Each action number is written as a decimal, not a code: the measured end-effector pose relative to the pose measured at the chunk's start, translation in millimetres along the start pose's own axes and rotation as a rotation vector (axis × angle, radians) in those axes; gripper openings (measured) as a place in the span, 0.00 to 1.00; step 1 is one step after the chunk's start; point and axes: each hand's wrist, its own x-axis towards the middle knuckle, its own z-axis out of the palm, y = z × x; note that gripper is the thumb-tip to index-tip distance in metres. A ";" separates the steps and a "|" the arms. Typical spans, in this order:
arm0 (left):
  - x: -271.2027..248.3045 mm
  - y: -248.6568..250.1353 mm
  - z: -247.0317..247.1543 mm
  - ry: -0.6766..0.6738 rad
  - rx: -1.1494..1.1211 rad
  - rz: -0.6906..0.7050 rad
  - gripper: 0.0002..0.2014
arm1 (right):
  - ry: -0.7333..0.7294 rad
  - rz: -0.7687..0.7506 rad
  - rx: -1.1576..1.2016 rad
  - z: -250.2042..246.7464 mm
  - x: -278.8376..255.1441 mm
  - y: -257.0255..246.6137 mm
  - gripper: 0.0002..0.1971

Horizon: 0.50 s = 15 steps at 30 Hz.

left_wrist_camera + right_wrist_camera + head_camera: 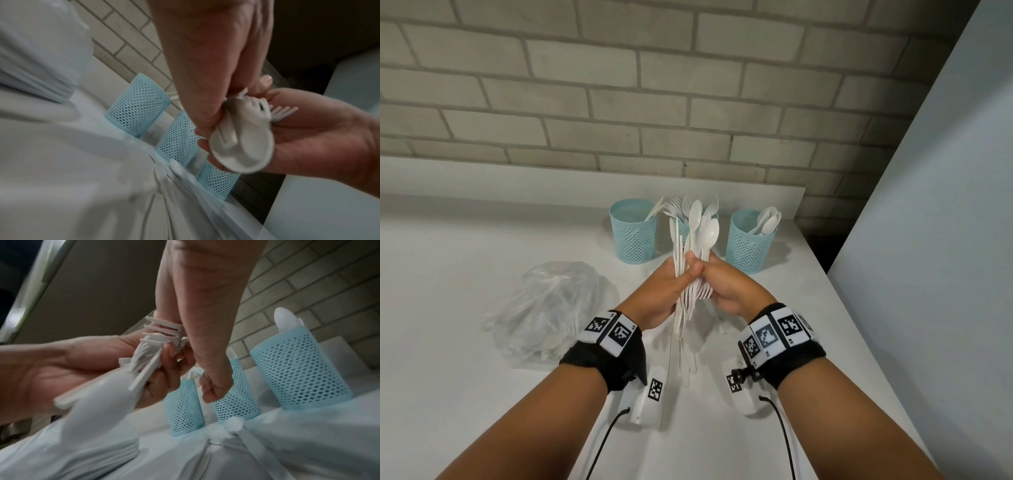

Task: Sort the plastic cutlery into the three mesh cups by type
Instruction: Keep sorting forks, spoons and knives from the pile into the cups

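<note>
Head view: both hands' fingers curl around one cutlery bundle; middle cup hidden behind it.

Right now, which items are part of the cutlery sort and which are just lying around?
In the job:
- cutlery bunch, held by left hand and right hand
- three mesh cups, spoons in the right one
- loose cutlery on the table

Lying about:
- clear plastic bag
</note>
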 end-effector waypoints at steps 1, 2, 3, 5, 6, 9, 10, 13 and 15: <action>-0.6 0.3 -1.6 -0.009 -0.011 -0.020 0.23 | -0.016 0.023 0.002 -2.4 0.2 0.5 0.17; -1.0 0.5 -2.8 -0.018 -0.018 -0.034 0.21 | -0.036 0.040 0.002 -4.1 -0.9 0.5 0.17; -1.1 0.1 -4.2 -0.024 -0.026 -0.041 0.20 | -0.062 0.050 0.004 -5.9 -1.6 0.3 0.19; -2.0 0.2 -5.4 -0.033 -0.046 -0.056 0.19 | -0.112 0.050 0.014 -7.5 -1.2 0.6 0.23; -2.5 0.2 -5.5 -0.035 -0.052 -0.066 0.18 | -0.132 0.050 0.015 -7.5 -1.7 -0.2 0.23; -2.3 -1.3 -5.7 -0.025 -0.060 -0.087 0.16 | -0.168 0.065 -0.038 -8.3 -3.5 -2.8 0.26; -2.2 -1.7 -5.3 -0.010 -0.061 -0.088 0.15 | -0.184 0.064 -0.062 -9.0 -4.3 -4.0 0.28; -1.3 -2.4 -3.7 0.041 -0.089 -0.099 0.13 | -0.195 0.040 -0.101 -8.8 -7.9 -9.4 0.29; -0.1 -3.4 -2.3 0.069 -0.112 -0.088 0.11 | -0.168 0.023 -0.099 -7.1 -9.2 -11.5 0.29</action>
